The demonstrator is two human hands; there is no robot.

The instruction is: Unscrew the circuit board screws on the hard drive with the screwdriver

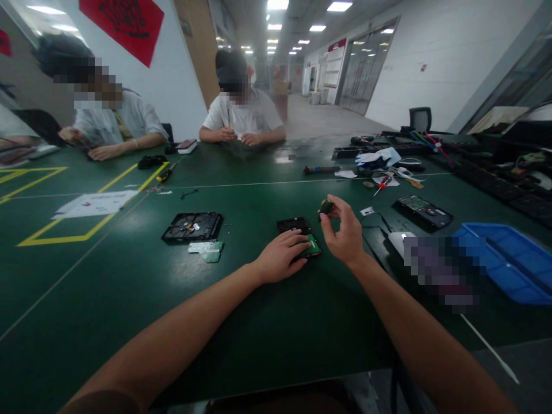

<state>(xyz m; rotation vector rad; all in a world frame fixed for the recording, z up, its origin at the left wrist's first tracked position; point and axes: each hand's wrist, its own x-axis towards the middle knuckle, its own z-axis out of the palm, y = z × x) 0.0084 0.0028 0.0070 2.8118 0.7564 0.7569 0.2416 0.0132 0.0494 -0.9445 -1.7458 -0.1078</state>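
Observation:
A hard drive [294, 225] with a green circuit board [314, 246] on its near part lies on the table in front of me. My left hand [282, 254] rests over it, fingers across the board and thumb along the near side, covering much of it. Just above and right of the drive, my right hand [342, 230] pinches the dark green and yellow handle of a screwdriver [326, 206]. The screwdriver's tip is hard to make out. To the left sit another hard drive [192, 226], its board side bare, and a loose circuit board [206, 250] with several tiny screws nearby.
At right are another hard drive [423, 211], a blue tray [509, 259] and a red screwdriver [382, 184]. Cables and black equipment [513, 172] crowd the far right. A paper sheet [95, 204] lies left. Two co-workers [244, 115] sit across the table.

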